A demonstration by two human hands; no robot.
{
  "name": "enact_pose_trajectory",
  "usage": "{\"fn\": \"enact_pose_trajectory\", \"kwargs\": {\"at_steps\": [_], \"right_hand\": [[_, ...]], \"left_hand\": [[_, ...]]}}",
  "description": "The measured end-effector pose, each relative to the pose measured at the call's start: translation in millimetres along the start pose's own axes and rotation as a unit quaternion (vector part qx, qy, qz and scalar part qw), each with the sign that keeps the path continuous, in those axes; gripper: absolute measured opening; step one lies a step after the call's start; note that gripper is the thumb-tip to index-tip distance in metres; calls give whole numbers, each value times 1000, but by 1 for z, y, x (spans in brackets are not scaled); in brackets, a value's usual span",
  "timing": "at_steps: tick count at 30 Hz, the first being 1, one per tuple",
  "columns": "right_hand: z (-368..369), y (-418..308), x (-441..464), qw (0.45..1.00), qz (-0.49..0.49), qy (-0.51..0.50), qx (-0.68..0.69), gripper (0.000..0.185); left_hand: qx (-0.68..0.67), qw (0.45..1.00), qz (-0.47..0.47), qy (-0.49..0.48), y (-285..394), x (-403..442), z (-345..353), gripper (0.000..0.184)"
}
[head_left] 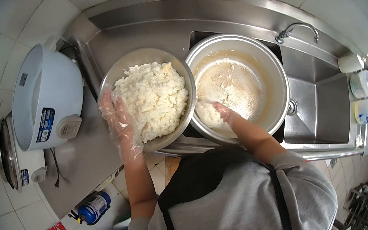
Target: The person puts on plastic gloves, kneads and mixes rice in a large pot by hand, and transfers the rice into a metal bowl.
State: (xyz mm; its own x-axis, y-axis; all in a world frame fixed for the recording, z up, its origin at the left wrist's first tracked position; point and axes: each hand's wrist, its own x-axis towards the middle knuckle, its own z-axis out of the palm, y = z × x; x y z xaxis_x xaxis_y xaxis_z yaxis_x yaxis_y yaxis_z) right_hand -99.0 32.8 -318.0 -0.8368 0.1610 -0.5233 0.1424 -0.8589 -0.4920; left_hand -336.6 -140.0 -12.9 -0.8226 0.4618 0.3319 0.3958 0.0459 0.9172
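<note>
A steel bowl (169, 141) heaped with cooked white rice (152, 98) stands on the counter, its right edge against a large round metal pot (282, 99). My left hand (119, 118), in a clear plastic glove, grips the bowl's left rim, its fingers reaching over the edge beside the rice. Inside the near left part of the pot, my right hand (225, 112) is closed on a clump of rice (208, 114). Some of its fingers are hidden behind the clump. A thin layer of rice and scattered grains (232, 85) coats the pot's bottom.
A steel sink (320, 108) with a curved faucet (297, 27) lies right of the pot. Two rice cookers, one large (53, 97) and one smaller (27, 161), stand at the left. Plastic tubs (360, 84) are at the right edge. A blue cylinder (94, 208) sits below the counter.
</note>
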Motion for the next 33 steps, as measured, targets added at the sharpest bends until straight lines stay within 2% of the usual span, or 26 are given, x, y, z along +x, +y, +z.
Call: {"fn": "enact_pose_trajectory", "kwargs": {"at_steps": [1,4,7,8,10,11,13,14,15,16,18,20,22,23,24,25,26,27,29,32,33], "right_hand": [[-7,-4,-3,999,-15,-2,37,49],[-22,-24,-12,985,-69,-3,157,48],[-21,-66,-21,962,-138,16,233,47],[-8,-86,-29,957,-169,36,234,46],[66,-137,-64,934,-207,-37,289,48],[86,-152,-71,934,-234,-74,259,48],[119,-175,-81,929,-278,-140,200,46],[137,-182,-84,925,-294,-170,172,45],[154,-189,-83,918,-310,-200,144,44],[171,-197,-75,936,-290,-140,140,45],[192,-204,-53,960,-184,-181,107,46],[268,-184,-62,980,-193,43,-35,50],[303,-170,-71,987,-120,-77,-72,56],[313,-161,-72,970,-172,-57,-163,74],[312,-158,-67,952,-140,-13,-271,81],[315,-156,-68,917,-154,8,-368,82],[317,-155,-70,872,-166,31,-460,84],[318,-157,-76,848,-144,32,-509,85],[334,-168,-106,793,-94,38,-600,88],[315,-169,-104,789,-128,81,-596,89],[306,-173,-105,803,-133,83,-575,88]], "left_hand": [[-6,1000,9,-1,-4,0,-5,37],[90,995,-25,21,22,0,-12,42],[67,998,6,-1,-22,5,-31,36],[33,999,5,7,-20,5,-35,38],[-34,999,2,21,-14,-2,-33,41],[-15,1000,12,13,11,-10,-33,39],[12,999,-35,23,43,-19,-30,39],[25,998,-59,28,49,-21,-31,39],[12,999,-42,25,43,-21,-32,40],[-1,999,-26,22,28,-20,-30,40],[-4,1000,7,-16,-2,-17,-27,41],[16,995,41,-86,-23,-11,-26,40],[0,991,60,-121,-11,-12,-19,44],[-3,989,56,-134,-1,-13,-17,45],[-6,988,51,-147,4,-14,-15,46],[-13,985,46,-163,2,-12,-11,51],[117,969,136,-170,2,-14,-10,52],[244,928,223,-173,3,-19,-10,54],[375,876,223,-205,0,-25,0,64],[485,839,74,-236,20,-27,21,72],[496,834,55,-237,18,-25,27,74]]}}
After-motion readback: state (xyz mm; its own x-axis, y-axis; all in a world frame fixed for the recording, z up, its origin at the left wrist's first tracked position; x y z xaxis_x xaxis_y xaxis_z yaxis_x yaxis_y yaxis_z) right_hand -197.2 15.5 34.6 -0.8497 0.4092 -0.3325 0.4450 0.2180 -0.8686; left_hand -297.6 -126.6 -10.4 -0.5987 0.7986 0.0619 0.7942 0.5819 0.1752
